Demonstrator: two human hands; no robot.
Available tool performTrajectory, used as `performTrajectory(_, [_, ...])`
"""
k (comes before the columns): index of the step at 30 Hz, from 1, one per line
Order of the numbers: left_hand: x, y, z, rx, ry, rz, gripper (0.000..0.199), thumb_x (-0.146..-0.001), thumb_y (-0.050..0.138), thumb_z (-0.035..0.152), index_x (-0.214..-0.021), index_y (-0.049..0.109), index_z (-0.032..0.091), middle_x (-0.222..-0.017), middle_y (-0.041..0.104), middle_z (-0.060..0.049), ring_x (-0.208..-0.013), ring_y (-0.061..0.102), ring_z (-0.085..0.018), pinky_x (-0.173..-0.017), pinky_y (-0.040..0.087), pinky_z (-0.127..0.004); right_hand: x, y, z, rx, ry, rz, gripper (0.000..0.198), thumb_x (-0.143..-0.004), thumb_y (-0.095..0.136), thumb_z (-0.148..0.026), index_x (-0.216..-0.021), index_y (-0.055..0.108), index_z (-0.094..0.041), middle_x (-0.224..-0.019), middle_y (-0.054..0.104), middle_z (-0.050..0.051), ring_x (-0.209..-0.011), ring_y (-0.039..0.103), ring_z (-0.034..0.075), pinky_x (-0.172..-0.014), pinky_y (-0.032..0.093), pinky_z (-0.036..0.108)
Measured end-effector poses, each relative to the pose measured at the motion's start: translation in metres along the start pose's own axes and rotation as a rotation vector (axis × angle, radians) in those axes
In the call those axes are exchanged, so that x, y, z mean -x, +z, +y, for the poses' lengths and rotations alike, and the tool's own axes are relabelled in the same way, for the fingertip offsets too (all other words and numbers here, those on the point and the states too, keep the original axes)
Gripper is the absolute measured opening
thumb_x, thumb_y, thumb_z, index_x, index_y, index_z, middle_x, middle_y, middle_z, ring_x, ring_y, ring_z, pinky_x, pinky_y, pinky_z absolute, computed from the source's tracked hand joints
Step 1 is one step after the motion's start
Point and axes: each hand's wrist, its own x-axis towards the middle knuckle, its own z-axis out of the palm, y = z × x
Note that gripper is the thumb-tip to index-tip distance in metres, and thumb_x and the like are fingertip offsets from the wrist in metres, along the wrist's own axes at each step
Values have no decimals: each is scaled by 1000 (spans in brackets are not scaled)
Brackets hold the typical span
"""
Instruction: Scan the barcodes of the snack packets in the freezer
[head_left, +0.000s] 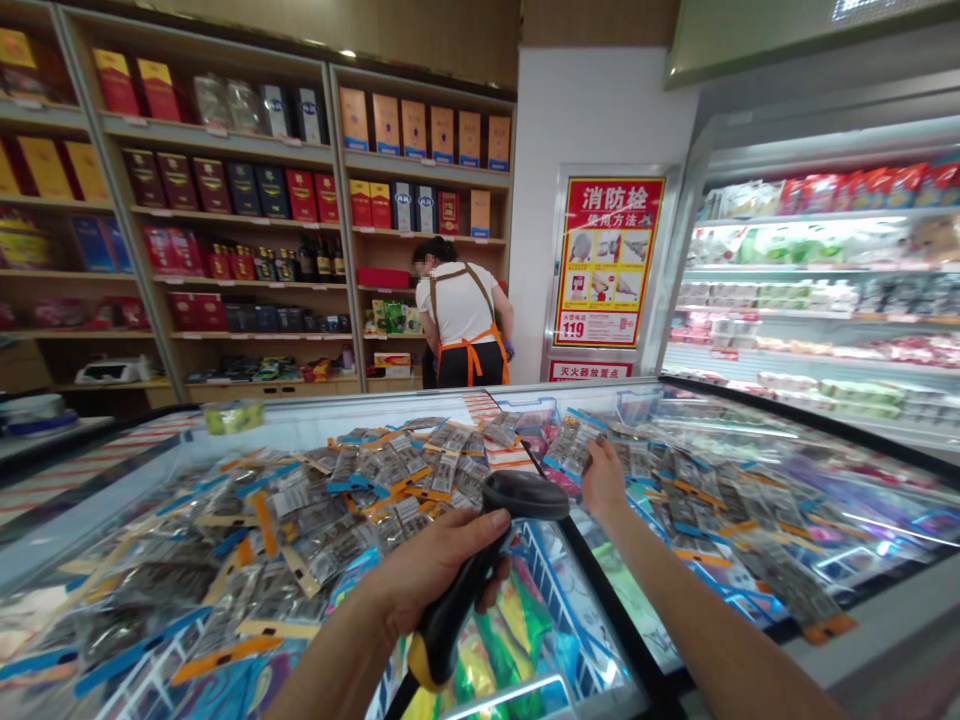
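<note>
My left hand [431, 565] is wrapped round the handle of a black barcode scanner [525, 494], with a yellow-tipped base and a cable running down. The scanner head points to the right, toward my right hand. My right hand [606, 482] pinches a small clear snack packet [568, 440] with a blue edge and a printed label on it. Under both hands, many similar packets [390, 460] with dark contents and blue or orange strips lie heaped on the glass top of a chest freezer [585, 570]. More packets [712, 490] are spread to the right of my right hand.
A roll of tape [232, 416] sits on the freezer's far left rim. Beyond stands a person [469, 310] in an orange-trimmed apron, bending at shelves [255, 210] of boxed goods. A red fire-hydrant sign [609, 262] hangs on the wall; a lit refrigerated display [825, 290] stands at right.
</note>
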Motion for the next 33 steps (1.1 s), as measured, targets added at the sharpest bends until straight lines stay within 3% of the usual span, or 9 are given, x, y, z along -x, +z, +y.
performTrajectory(17, [0,-4,1,-111,30,-37,39,-68,50,51,-67,47,13,-58,53,-1,-43,45,-7,-44,29,-21,3,2,-3,-9,-6,18,16,-56,56,-21,-72,53,-22,-61,62,-7,-58,59,9,-56,47,22])
performTrajectory(33, [-2,-12,4,-208,24,130,41,-62,52,55,-66,45,15,-55,49,3,-44,43,-7,-46,30,-21,3,2,-3,2,-28,-10,14,-58,55,-18,-72,55,-21,-64,62,-6,-60,58,9,-59,47,22])
